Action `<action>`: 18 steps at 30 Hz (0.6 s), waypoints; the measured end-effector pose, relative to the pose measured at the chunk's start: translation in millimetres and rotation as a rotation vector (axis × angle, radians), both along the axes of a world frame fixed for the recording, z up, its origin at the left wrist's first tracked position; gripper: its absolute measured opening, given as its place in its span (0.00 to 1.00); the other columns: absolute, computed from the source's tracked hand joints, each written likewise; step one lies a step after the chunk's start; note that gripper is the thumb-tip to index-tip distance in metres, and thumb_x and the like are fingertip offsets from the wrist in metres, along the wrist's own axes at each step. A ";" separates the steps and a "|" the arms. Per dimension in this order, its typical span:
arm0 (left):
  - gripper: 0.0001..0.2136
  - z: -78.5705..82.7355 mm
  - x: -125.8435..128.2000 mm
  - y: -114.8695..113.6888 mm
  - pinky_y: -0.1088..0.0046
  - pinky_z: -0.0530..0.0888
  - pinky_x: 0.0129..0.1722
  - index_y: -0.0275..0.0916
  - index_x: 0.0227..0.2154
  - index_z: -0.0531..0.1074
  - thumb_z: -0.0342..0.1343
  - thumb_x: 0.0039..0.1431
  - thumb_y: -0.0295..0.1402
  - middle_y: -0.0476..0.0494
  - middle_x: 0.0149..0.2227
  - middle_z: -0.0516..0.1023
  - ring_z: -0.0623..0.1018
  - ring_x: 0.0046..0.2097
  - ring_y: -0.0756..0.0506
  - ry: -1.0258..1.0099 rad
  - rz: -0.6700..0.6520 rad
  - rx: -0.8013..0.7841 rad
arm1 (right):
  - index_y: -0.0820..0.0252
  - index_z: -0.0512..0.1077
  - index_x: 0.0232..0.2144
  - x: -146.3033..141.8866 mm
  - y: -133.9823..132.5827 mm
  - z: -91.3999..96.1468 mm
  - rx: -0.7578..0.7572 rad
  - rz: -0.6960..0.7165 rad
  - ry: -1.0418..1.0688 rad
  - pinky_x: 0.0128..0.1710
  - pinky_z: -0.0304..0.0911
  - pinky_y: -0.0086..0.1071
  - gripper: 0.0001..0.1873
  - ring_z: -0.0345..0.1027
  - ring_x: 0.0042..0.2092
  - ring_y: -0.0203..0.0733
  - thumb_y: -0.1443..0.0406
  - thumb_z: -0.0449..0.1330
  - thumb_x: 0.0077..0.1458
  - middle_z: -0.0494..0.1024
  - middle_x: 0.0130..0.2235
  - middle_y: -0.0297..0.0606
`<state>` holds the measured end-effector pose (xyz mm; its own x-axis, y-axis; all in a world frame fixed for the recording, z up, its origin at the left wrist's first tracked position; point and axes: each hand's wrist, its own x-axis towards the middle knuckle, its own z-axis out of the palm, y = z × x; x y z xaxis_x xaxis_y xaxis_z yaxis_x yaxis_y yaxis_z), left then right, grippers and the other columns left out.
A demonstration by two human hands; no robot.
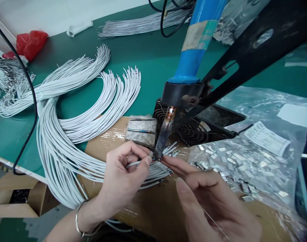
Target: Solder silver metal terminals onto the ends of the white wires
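My left hand (124, 173) pinches a white wire (137, 163) between thumb and forefinger, holding its end at the tip of the soldering iron (164, 134). That iron, with a blue handle (198, 40), hangs fixed in a black stand (244, 50). My right hand (208, 195) comes in from the right, fingers pressed together on a thin strand of solder wire (214, 222), its fingertips just beside the iron's tip. Several more white wires (153, 174) lie across a brown board (155, 205) under both hands.
A big bundle of white wires (75, 114) curves over the green table (148, 57) on the left. A clear bag of small metal pieces (244, 161) lies at the right, a black fan (193, 131) behind the iron, a grey pad (141, 131) beside it, a red bag (31, 42) far left.
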<state>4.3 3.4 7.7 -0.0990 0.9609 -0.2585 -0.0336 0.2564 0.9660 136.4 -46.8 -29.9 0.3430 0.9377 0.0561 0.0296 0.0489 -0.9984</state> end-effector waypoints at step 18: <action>0.06 -1.8 -1.1 -0.8 0.84 0.59 0.20 0.34 0.22 0.74 0.66 0.49 0.24 0.42 0.31 0.82 0.66 0.22 0.57 0.026 0.011 0.024 | 0.55 0.70 0.28 -5.9 -1.9 5.7 -0.041 -0.051 0.070 0.29 0.75 0.22 0.13 0.85 0.39 0.39 0.66 0.64 0.66 0.88 0.48 0.39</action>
